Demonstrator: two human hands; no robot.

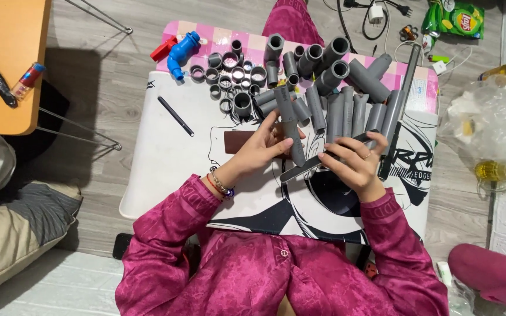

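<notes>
My left hand [263, 147] grips a grey plastic pipe piece [291, 130] that stands nearly upright above a white mat with black artwork [165, 158]. My right hand [355, 161] holds a long flat dark strip [306, 168], like a file or blade, whose left end rests against the lower part of that pipe. Both arms wear magenta sleeves, and a beaded bracelet sits on the left wrist. Just beyond the hands lies a heap of grey pipes and fittings [335, 88].
Several short grey pipe rings [232, 76] and a blue tap with a red handle [181, 51] lie at the mat's far left. A black pen [175, 116] and a brown block [238, 142] lie on the mat. An orange table [7, 64] stands left; a glass mug [502, 171] stands right.
</notes>
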